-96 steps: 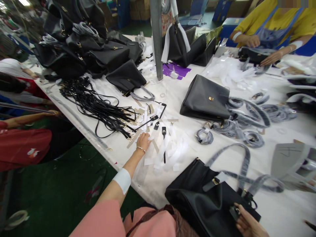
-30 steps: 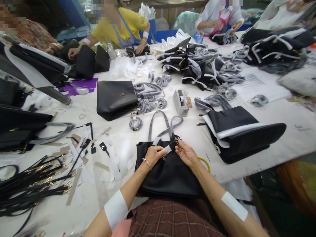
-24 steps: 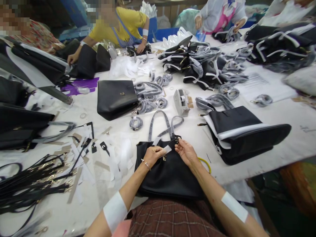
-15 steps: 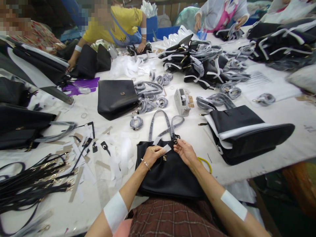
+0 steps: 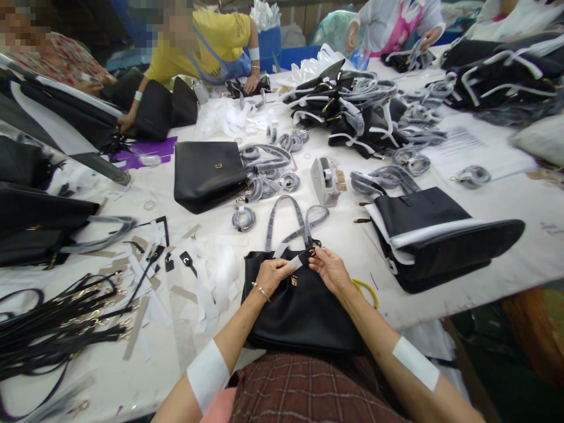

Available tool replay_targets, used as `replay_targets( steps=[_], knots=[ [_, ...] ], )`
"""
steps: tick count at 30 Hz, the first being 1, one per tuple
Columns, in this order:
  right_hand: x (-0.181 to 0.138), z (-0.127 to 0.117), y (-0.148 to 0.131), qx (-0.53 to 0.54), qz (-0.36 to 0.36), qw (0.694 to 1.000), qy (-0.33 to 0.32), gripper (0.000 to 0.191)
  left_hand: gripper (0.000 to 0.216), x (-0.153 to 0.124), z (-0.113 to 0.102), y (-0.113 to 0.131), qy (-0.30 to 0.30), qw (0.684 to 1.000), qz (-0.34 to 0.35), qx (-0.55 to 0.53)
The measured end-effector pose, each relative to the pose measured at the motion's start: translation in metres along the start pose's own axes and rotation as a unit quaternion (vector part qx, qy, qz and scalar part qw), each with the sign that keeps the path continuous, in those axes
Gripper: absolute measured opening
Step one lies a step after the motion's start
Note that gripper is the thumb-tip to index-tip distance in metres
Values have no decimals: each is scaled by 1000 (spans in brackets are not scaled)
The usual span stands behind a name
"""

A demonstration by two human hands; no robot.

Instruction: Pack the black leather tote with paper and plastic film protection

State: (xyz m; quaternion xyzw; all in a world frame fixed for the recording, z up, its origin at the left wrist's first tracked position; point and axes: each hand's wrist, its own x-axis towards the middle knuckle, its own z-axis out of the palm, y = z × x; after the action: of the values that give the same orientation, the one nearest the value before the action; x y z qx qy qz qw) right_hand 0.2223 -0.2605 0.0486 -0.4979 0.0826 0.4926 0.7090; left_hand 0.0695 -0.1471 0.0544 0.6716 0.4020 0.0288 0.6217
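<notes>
A black handbag (image 5: 304, 317) lies in front of me at the table's near edge, its wrapped grey handles (image 5: 273, 223) stretching away from me. My left hand (image 5: 272, 277), closed in a pinch over the bag's upper part, holds a small whitish strip (image 5: 294, 265). To its right, my right hand (image 5: 330, 270) pinches a small black tag (image 5: 308, 253) with a gold mark, near the base of the handles. The strip's end meets or overlaps the tag; which one I cannot tell. A gold clasp (image 5: 294, 281) shows on the bag below the hands.
A tape dispenser (image 5: 325, 181) stands beyond the handles. Black bags (image 5: 211, 176) lie left and right, with a large pile (image 5: 335, 111) further back. Black straps (image 5: 79, 323) and paper scraps (image 5: 150, 294) cover the left side. Co-workers (image 5: 220, 41) work across the table.
The black tag has come out to the left of my right fingers and now lies against the strip's end. The left hand has barely moved. A co-worker at far left shifted slightly.
</notes>
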Motion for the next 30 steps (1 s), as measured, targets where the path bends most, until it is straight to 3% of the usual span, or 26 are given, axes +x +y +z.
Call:
replay_targets(
  steps=[30],
  knots=[
    [5,3,5,16,-21,999,18,35,36,5,0,-5,16,1000,-15,8]
  ],
)
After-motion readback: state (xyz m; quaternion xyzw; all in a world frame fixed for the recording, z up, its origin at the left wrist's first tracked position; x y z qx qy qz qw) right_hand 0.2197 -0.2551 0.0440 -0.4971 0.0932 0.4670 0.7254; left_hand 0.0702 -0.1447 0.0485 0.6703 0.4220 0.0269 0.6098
